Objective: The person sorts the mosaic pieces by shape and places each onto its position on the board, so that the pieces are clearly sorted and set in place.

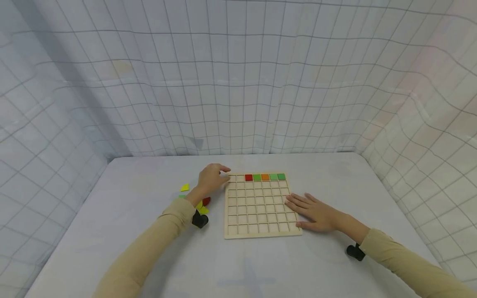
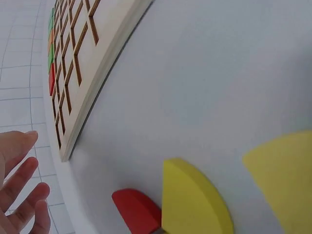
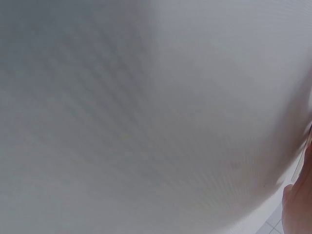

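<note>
A pale wooden grid board (image 1: 257, 237) lies on the white table. Along its far row sit several square tiles: a red tile (image 1: 249, 177), an orange tile (image 1: 265, 177) and green ones such as the green tile (image 1: 281, 176). My left hand (image 1: 210, 179) is at the board's far left corner, thumb and fingers apart. In the left wrist view nothing shows between the fingers of that left hand (image 2: 22, 190). My right hand (image 1: 318, 213) rests flat with its fingers spread over the board's right edge; only a part of this right hand (image 3: 298, 202) enters the right wrist view.
Loose pieces lie left of the board, partly under my left forearm: a yellow piece (image 1: 185, 187), a green piece (image 1: 181, 196) and a red piece (image 1: 206, 201). Close up, a yellow rounded wedge (image 2: 192, 200) touches a red one (image 2: 139, 209). Grid-patterned white curtains (image 1: 238, 82) surround the table.
</note>
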A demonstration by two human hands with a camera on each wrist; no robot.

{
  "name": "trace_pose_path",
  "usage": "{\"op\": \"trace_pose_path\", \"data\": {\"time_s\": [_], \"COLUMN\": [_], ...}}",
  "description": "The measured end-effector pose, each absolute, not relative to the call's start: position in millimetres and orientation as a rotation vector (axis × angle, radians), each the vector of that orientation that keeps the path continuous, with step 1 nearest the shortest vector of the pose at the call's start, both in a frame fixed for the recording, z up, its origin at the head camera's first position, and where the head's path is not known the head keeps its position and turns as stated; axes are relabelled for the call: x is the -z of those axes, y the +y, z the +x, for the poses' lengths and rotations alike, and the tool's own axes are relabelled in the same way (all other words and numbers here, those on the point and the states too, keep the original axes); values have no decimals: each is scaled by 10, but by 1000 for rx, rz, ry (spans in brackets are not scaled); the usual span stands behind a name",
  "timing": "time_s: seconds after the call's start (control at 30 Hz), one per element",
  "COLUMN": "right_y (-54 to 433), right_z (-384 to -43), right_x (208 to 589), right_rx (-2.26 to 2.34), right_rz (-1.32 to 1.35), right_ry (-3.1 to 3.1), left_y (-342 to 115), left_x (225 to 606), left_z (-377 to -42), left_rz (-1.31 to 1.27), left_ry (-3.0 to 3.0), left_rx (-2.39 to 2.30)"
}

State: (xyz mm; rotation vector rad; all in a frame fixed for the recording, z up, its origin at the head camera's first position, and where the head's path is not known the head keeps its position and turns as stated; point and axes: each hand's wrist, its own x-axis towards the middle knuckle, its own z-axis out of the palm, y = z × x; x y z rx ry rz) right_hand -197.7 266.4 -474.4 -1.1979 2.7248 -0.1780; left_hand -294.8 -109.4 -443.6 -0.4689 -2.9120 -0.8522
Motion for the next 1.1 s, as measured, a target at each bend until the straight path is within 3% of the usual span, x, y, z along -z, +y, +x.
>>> {"op": "trace_pose_path", "data": {"time_s": [1.1], "right_y": [2667], "right_z": [-1965], "right_x": [4752], "right_rx": [179], "right_rz": [-1189], "right_ry": [2751], "left_y": [-1908], "left_x": [4373], "left_z": [-2646], "left_rz": [-389], "left_ry": [-2908], "left_rx": [787]}}
